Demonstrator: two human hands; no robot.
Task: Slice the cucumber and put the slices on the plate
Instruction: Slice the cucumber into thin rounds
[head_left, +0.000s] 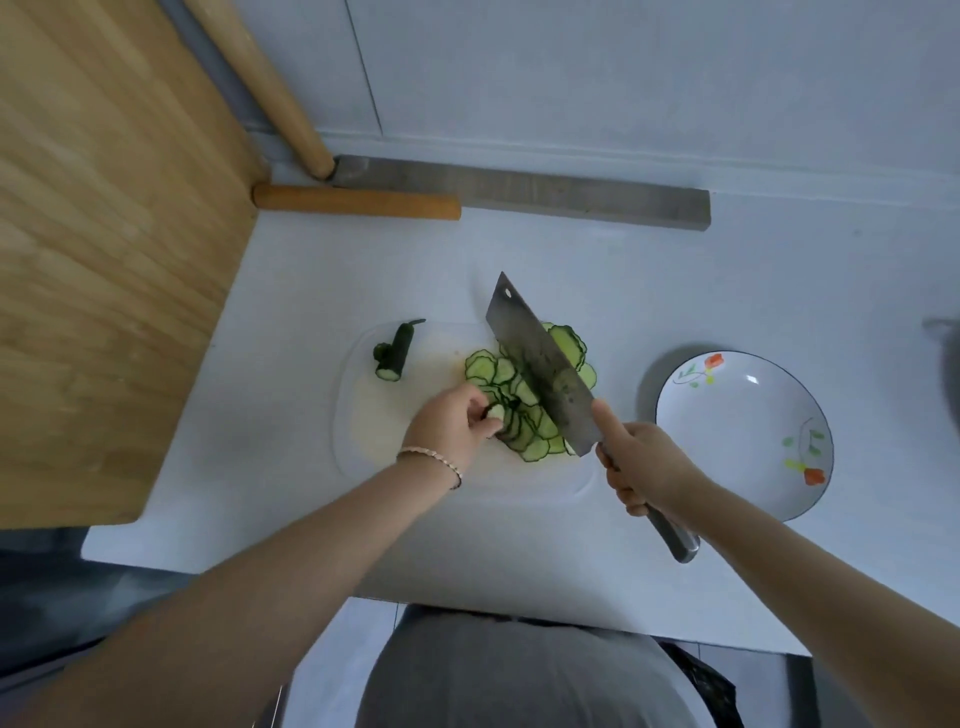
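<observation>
Left hand: the left hand is curling its fingers over the last short cucumber stub, its grip pinching the stub down on the cutting board; a beaded bracelet is sitting on the wrist
Right hand: the right hand is closing its grip round the metal handle of the cleaver, with the thumb lying straight toward the heel of the blade
Cleaver: the broad blade is standing tilted over the heap of slices, just beside the stub; I cannot tell whether its edge is touching the board
Slices: the thin round slices are lying in an overlapping heap on the middle of the board, showing on both sides of the blade
End piece: a dark green end piece with its stalk is lying at the board's far left corner, well apart from the heap
Plate: the white plate, painted with flowers and rimmed in a dark line, is sitting to the right of the board, near the right hand
Surface: the white surface is carrying both the board and the plate
Back edge: a short rolling pin and a grey stone bar are lying by the wall, and a longer wooden pin is leaning above them
Left side: a large wooden board is filling that part of the view
</observation>
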